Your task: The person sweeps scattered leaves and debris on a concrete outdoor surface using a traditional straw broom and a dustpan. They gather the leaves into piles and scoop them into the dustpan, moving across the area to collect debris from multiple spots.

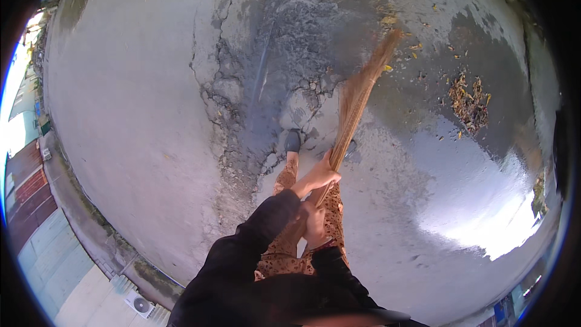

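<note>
A long brown straw broom (pixel 351 124) slants up and to the right in front of me, its spread bristle end a little blurred. My left hand (pixel 321 177) is closed around its handle part, farther along toward the bristles. Closer to my body, my right hand (pixel 313 225) is wrapped around the near end of the same broom. The bristle tips reach over wet ground beside some scattered yellow leaves (pixel 388 20). To the right of the broom lies a small heap of brown and yellow leaves (pixel 469 104).
Cracked, broken concrete (pixel 227 89) runs down the middle, with a wet patch (pixel 302 30) beyond. A bright puddle (pixel 484 206) lies at right. My dark shoe (pixel 293 140) stands on the concrete. Building roofs and an outdoor air-conditioner unit (pixel 140 304) show past the left edge.
</note>
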Tool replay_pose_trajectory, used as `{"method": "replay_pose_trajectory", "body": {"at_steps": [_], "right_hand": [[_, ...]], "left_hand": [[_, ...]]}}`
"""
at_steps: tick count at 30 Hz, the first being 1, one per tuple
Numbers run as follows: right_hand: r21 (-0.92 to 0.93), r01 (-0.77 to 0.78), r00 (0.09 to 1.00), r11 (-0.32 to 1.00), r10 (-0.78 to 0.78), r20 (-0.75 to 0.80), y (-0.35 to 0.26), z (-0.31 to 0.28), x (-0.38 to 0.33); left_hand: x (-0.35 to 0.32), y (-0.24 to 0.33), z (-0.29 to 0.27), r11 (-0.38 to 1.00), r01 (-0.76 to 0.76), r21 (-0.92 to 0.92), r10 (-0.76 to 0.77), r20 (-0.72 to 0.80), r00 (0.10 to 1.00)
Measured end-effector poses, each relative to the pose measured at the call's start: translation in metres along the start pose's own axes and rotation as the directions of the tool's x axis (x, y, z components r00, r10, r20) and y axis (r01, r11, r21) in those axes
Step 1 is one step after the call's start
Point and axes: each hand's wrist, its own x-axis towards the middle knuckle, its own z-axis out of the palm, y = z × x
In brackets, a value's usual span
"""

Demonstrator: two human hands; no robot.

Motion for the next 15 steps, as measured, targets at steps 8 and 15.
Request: {"method": "replay_pose_trajectory", "body": {"at_steps": [8, 15], "right_hand": [[-0.121, -0.035, 0.95, 0.992, 0.071, 0.306, 0.004, 0.01, 0.016], [0.03, -0.13, 0.915, 0.991, 0.108, 0.389, -0.109, -0.053, 0.083]], "left_hand": [[-0.041, -0.002, -0.03, 0.995, -0.073, -0.064, 0.032, -0.491, 0.871], [0.092, 0.01, -0.011, 0.968, -0.008, -0.253, -0.096, -0.398, 0.912]]}}
